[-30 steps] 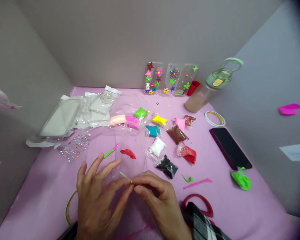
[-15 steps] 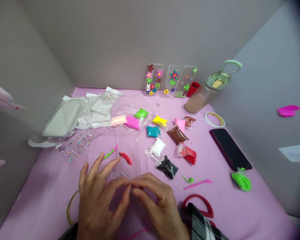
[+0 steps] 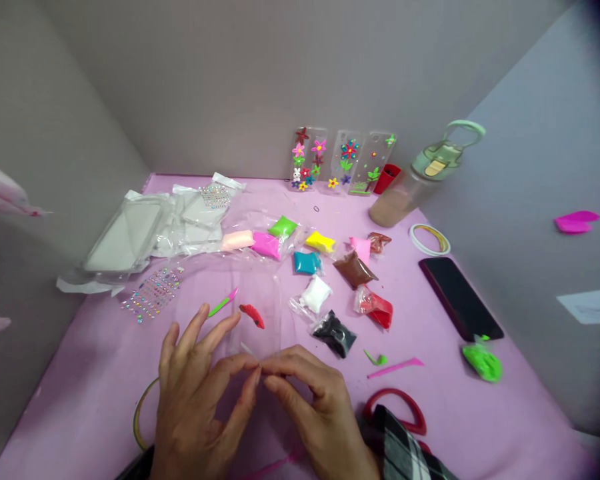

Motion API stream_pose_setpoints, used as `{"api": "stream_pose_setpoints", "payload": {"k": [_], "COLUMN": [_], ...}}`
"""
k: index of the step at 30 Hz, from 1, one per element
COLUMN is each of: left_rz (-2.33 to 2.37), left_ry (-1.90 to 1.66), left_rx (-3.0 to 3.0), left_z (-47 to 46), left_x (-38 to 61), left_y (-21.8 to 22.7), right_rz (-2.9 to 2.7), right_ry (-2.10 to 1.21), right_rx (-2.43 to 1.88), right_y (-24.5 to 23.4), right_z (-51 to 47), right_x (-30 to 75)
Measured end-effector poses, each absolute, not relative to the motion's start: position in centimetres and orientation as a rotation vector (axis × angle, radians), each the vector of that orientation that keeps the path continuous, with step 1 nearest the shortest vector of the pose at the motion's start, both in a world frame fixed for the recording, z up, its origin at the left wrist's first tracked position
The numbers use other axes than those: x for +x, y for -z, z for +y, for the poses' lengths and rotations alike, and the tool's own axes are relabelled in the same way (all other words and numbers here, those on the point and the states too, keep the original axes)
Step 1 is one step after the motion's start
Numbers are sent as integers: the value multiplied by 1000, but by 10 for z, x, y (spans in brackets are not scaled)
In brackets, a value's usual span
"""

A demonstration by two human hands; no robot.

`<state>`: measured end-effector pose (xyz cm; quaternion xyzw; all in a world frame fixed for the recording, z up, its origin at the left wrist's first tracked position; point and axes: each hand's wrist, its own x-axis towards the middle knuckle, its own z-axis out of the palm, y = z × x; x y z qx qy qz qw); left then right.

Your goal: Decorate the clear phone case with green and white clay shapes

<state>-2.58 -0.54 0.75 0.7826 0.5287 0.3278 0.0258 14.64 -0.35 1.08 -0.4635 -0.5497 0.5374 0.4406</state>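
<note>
My left hand (image 3: 200, 393) and my right hand (image 3: 315, 407) meet at the near edge of the pink table (image 3: 80, 373). Both pinch a thin white stick (image 3: 249, 351) between thumb and forefinger; the left hand's other fingers are spread. Just beyond the fingertips lies a clear phone case (image 3: 275, 307) carrying a small red clay piece (image 3: 252, 315). A green-and-pink modelling tool (image 3: 223, 303) lies left of it.
Small bags of coloured clay (image 3: 307, 262) are scattered mid-table. Packaged clear cases (image 3: 130, 233) and gem stickers (image 3: 153, 293) lie left. Decorated cases (image 3: 343, 160) lean on the back wall beside a bottle (image 3: 420, 177). A dark phone (image 3: 460, 297), green clay (image 3: 483, 363), a pink tool (image 3: 395, 367) and red scissors (image 3: 397, 407) sit right.
The clear case with the red clay piece has shifted slightly left and turned. My hands stay together, pinching the white stick, almost unmoved.
</note>
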Motion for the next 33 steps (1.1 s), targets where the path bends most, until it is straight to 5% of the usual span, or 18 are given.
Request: {"api": "stream_pose_setpoints", "payload": {"k": [33], "left_rz": [1700], "left_ry": [-951], "left_rx": [2099], "left_z": [-16], "left_x": [-52], "left_y": [-5], "right_rz": [-976], "right_ry": [-1734], "right_rx": [-1216], "right_y": [-14], "right_z": [-4], "right_x": [150]}}
